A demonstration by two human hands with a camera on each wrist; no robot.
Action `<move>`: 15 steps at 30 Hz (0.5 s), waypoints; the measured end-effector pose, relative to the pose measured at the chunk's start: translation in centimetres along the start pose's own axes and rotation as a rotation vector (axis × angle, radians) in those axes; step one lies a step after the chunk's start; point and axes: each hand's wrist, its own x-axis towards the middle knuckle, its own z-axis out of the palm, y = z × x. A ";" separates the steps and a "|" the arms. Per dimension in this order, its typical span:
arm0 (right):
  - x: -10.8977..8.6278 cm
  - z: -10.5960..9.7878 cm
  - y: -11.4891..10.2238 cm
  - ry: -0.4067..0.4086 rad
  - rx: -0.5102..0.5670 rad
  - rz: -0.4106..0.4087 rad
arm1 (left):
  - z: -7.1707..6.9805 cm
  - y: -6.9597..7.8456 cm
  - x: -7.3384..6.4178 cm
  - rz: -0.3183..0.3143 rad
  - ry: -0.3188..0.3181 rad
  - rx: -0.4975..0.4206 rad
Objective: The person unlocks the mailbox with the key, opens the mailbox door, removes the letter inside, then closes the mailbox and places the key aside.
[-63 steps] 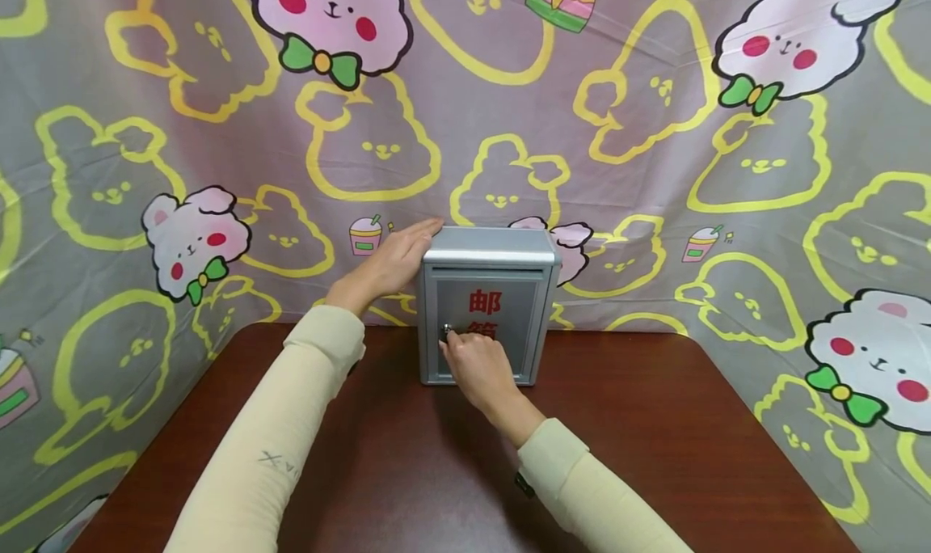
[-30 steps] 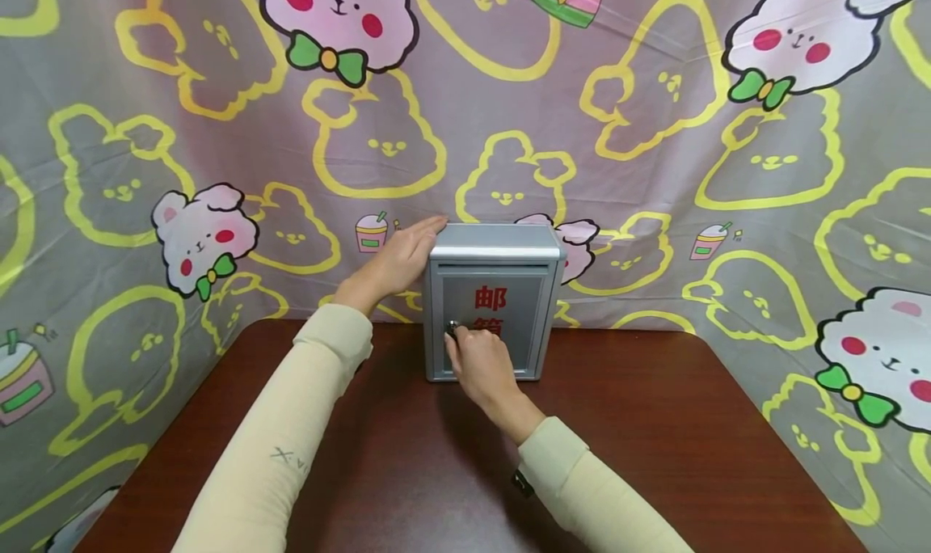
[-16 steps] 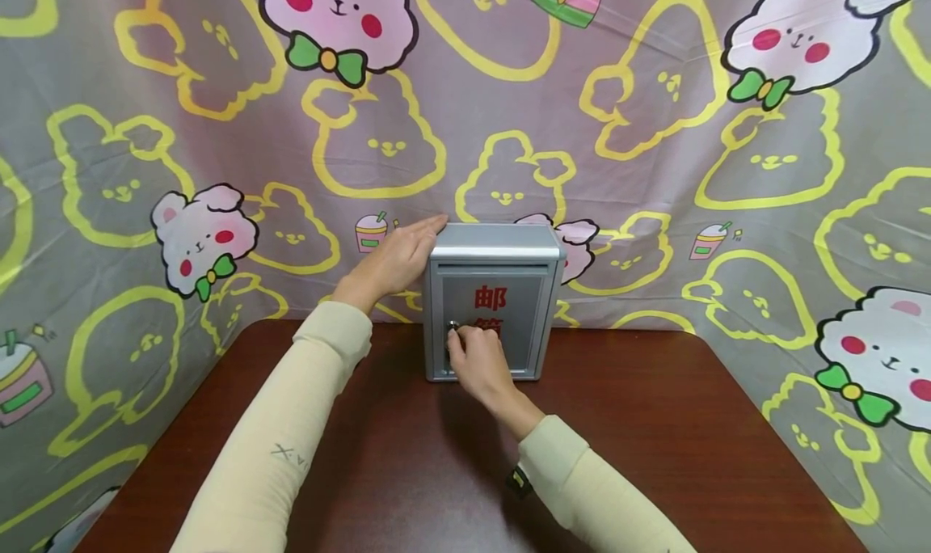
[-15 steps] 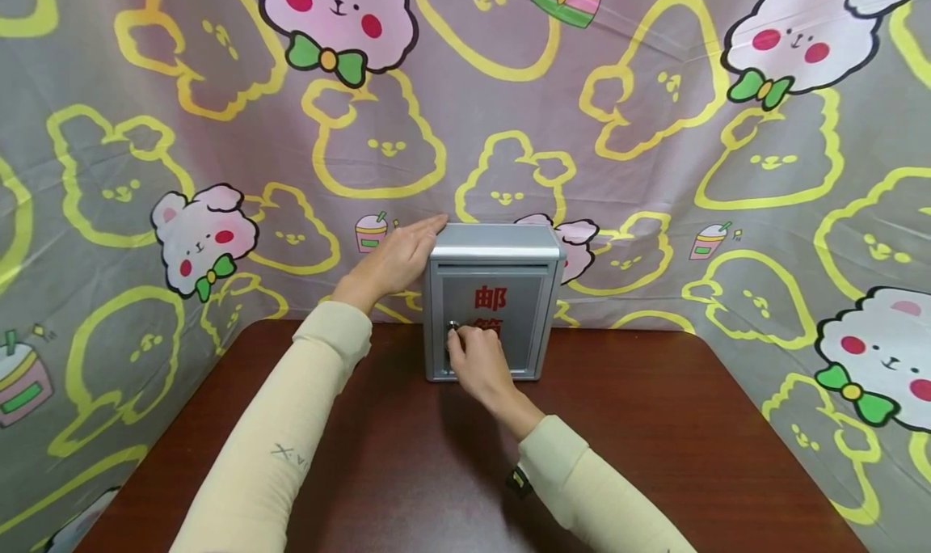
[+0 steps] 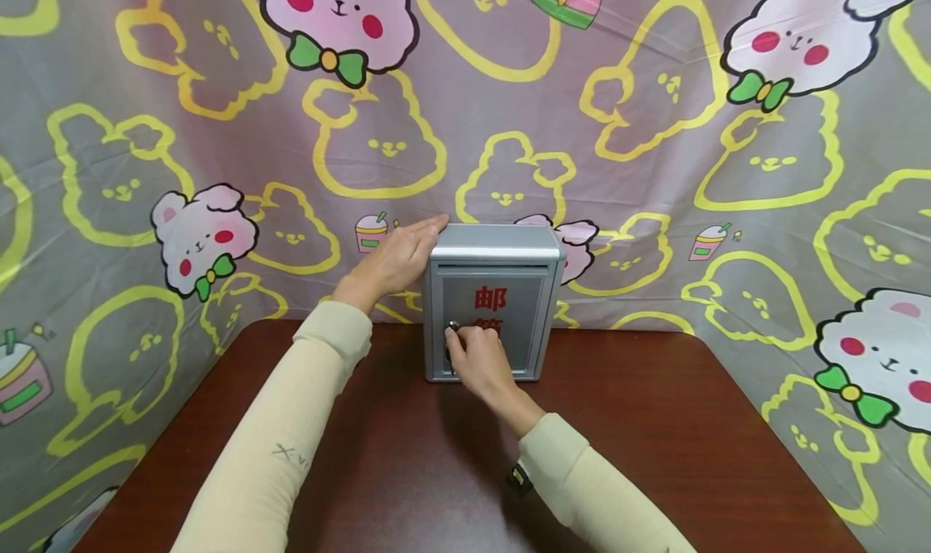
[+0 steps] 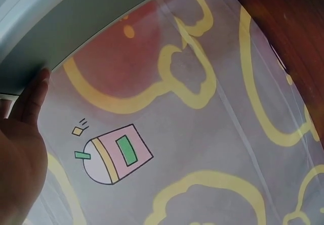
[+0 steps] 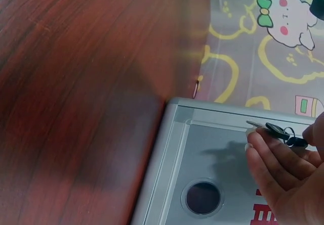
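A silver metal mailbox (image 5: pixel 502 254) with red characters on its front door stands upright at the back of the table. My left hand (image 5: pixel 396 258) lies with straight fingers against its upper left side and top edge; in the left wrist view the fingers (image 6: pixel 35 96) touch the grey side panel. At the lock on the door's left, my right hand (image 5: pixel 480 360) pinches the black head of a key (image 7: pixel 297 142) between thumb and fingers. From its ring dangles a second key (image 7: pixel 275 130), its blade over the fingertips. The pinched key's blade is hidden.
The brown wooden table (image 5: pixel 618 424) reaches forward to a patterned cloth backdrop (image 5: pixel 640 181), which hangs close behind the mailbox and along both sides. A round dark window (image 7: pixel 203 198) sits low in the mailbox door.
The right hand has turned slightly at the lock while pinching the key, and the dangling key now shows below its fingers. The left hand and mailbox keep their places.
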 end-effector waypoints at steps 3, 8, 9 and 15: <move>-0.1 0.1 0.0 -0.012 0.006 0.007 | 0.1 -0.1 -0.1 0.000 0.004 -0.006; 0.0 0.0 0.1 -0.001 0.014 -0.009 | 0.0 0.1 -0.1 -0.006 0.008 -0.004; 0.0 0.0 0.1 0.001 0.015 -0.013 | 0.0 0.2 0.0 -0.006 0.008 -0.004; -0.1 0.2 0.3 0.011 0.003 -0.022 | 0.1 0.0 0.1 -0.002 0.008 0.003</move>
